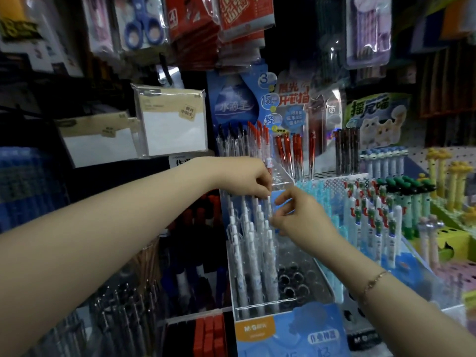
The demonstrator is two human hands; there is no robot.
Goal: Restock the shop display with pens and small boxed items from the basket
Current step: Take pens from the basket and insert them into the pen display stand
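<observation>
Both hands up at the clear acrylic pen rack point(304, 295), near its upper rows. Left hand point(247, 180) clenched from above around the tops of several white pens point(253, 256) along the rack's left side, fingertips curled on their caps. Right hand point(301, 217) just beside it, thumb and forefinger pinching the upper end of one white pen at the right edge of that cluster; thin bracelet point(373, 282) on the wrist. To the right of the white pens, open round slots in the rack's lower right part, some dark. Crowded all round: red-capped pens point(257, 140) at the rack's back edge just above the left hand, blue header card point(237, 104) behind, cat-topped pens point(383, 163) and green-topped pens point(401, 186) to the right, hanging envelope packs point(170, 124) to the left, blister-packed scissors point(141, 21) overhead. No basket in view.
</observation>
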